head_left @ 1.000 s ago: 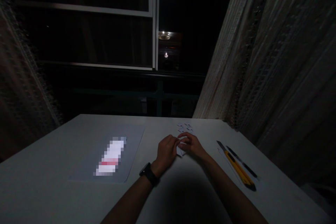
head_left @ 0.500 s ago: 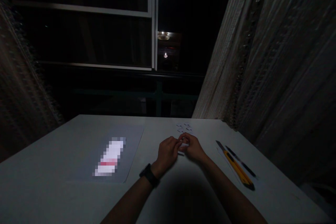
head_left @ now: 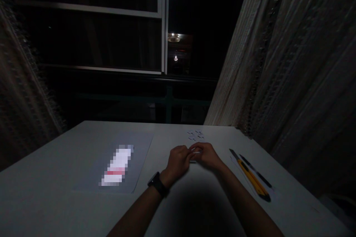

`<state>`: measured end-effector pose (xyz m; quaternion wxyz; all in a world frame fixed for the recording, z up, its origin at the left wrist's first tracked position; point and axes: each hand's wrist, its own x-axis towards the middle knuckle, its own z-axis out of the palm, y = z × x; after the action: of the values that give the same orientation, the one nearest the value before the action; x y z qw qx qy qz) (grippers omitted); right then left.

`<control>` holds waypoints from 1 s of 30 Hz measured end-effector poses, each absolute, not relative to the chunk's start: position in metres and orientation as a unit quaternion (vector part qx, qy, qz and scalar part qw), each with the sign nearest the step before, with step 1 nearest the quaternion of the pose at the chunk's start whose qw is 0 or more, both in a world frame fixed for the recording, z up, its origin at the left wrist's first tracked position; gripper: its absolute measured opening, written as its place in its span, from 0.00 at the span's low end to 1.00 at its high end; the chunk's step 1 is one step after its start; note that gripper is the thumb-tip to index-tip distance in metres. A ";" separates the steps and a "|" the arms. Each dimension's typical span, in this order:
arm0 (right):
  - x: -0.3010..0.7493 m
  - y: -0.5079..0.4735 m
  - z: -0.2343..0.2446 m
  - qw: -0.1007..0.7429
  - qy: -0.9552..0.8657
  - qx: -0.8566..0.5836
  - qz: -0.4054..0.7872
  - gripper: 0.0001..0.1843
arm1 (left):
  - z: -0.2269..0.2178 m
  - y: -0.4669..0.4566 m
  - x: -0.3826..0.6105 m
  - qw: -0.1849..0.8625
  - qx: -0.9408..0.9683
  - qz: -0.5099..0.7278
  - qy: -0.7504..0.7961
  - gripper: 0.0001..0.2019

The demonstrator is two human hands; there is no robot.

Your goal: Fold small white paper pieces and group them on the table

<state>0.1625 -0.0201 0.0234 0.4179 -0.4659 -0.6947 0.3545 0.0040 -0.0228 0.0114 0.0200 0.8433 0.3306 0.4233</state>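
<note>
My left hand [head_left: 178, 161], with a black watch [head_left: 158, 184] on its wrist, meets my right hand [head_left: 205, 154] over the middle of the table. The fingers of both are pinched together on a small piece of white paper [head_left: 197, 152], mostly hidden by them. Just beyond the fingertips lie several small white paper pieces with dark marks [head_left: 191, 139], set out in rows. A short dark strip [head_left: 192, 161] shows beneath the hands; I cannot make out what it is.
To the right, a yellow utility knife [head_left: 254, 181] with its blade out lies beside a dark pen [head_left: 256, 171], over a paper slip. On the left, a bright, pixelated screen-like patch [head_left: 116, 163] sits on a large white sheet [head_left: 140, 163]. Curtains [head_left: 230, 81] and a window stand behind the table.
Both hands stay together in nearly the same place. The fingers have shifted slightly, and the white paper between them appears thinner, turned more edge-on.
</note>
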 end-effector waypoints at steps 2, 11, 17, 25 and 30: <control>0.164 -0.020 0.026 0.417 -0.693 -0.456 0.371 0.15 | 0.011 -0.022 0.005 0.041 0.833 0.434 0.340 0.09; 0.169 -0.012 0.025 0.466 -0.660 -0.466 0.361 0.13 | 0.016 -0.019 0.008 0.186 0.742 0.475 0.435 0.09; 0.170 -0.009 0.020 0.478 -0.634 -0.441 0.418 0.12 | 0.015 -0.016 0.007 0.195 0.727 0.476 0.455 0.11; 0.160 -0.006 0.009 0.541 -0.599 -0.477 0.347 0.11 | 0.015 -0.020 0.008 0.138 0.751 0.479 0.432 0.11; 0.161 -0.006 0.011 0.530 -0.615 -0.476 0.338 0.11 | 0.014 -0.019 0.007 0.157 0.746 0.480 0.434 0.12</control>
<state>0.1612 -0.0065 0.0109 0.5303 -0.4764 -0.6148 0.3375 0.0073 -0.0187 0.0139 0.1573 0.7460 0.4337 0.4802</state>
